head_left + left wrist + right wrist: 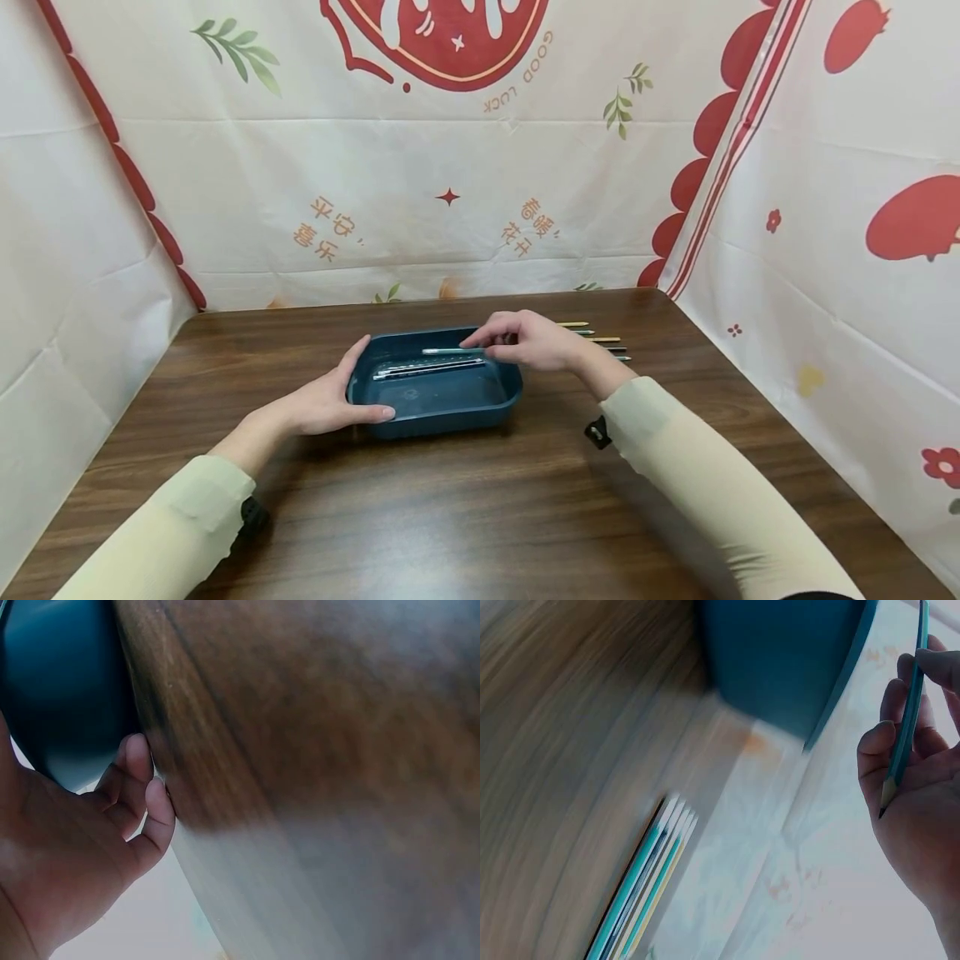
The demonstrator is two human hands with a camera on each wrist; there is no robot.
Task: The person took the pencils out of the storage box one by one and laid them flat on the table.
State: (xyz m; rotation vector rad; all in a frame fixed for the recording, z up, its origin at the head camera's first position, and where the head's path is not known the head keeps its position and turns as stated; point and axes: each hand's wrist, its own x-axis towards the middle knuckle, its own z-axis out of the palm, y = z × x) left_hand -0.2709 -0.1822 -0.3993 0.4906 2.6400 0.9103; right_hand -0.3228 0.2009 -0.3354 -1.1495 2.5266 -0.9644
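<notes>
A dark blue rectangular tray sits on the wooden table. My left hand holds its left end, thumb along the near rim and fingers at the far left corner. In the left wrist view, two curled fingers show beside the tray wall. Over the tray's right side, my right hand pinches a teal pencil between thumb and fingers. The right wrist view shows that pencil's sharpened point toward the palm. Several pencils lie side by side on the tray floor, partly blurred by glare.
To the right of the tray, several pencils lie in a parallel row on the table, partly behind my right hand in the head view. A white printed cloth hangs at the back and both sides.
</notes>
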